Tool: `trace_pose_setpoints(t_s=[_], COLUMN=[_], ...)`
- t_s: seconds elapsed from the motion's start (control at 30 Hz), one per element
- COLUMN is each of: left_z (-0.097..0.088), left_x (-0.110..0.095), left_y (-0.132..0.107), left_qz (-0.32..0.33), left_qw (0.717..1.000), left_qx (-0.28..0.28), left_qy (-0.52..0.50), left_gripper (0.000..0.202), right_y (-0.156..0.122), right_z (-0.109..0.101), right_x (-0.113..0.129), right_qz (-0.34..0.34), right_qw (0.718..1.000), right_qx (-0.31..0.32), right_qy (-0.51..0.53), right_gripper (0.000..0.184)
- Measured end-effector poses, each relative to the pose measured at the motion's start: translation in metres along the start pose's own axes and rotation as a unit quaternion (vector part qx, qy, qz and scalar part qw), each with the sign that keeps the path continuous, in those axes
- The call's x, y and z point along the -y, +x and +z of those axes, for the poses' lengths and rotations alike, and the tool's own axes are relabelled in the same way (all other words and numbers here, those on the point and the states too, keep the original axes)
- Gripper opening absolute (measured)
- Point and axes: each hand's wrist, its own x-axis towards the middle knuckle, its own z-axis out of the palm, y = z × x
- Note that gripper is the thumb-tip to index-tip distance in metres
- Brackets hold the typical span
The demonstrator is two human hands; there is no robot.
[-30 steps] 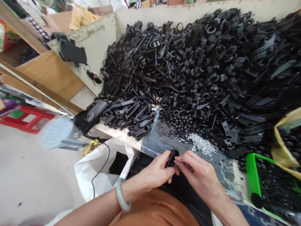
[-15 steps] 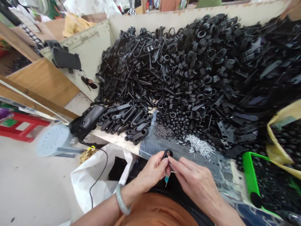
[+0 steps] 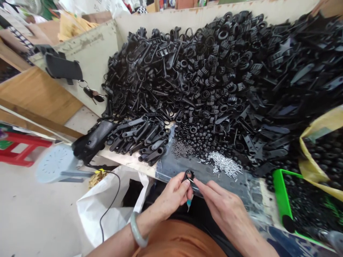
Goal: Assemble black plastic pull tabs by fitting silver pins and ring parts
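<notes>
I'm gripping a black ring-ended part (image 3: 189,175) in my left hand (image 3: 173,195) just over the near edge of the bench (image 3: 134,159). My right hand (image 3: 223,207) is pinching what looks like a small pin (image 3: 192,180) against its ring. I'm judging this the pin-fitting step; the next move calls for squaring pin to hole.

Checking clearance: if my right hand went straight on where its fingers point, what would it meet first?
Likely the black ring part held in the left hand, just ahead of the right hand; depth is unclear.
</notes>
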Motion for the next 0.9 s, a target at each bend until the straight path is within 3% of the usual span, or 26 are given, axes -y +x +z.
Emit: trace_pose_setpoints(t_s=[0.37,0.6,0.9], left_z=[0.004,0.004,0.008], left_x=[-0.009,0.006,0.008], left_y=[-0.003,0.001,0.002], left_qz=[-0.042,-0.014,-0.015], left_qw=[0.999,0.999,0.998], left_qx=[-0.015,-0.041,-0.066], left_qy=[0.002,0.020,-0.011], left_gripper=[0.054,0.042,0.045], right_y=[0.004,0.003,0.004], right_z=[-0.011,-0.005,-0.004], right_x=[0.004,0.011,0.024], right_qz=[-0.008,-0.019,-0.048], right_qw=[0.997,0.987,0.978], right_qx=[-0.045,-0.049,-0.008], right_qy=[-0.063,-0.155,-0.203], right_gripper=[0.039,0.045,0.054])
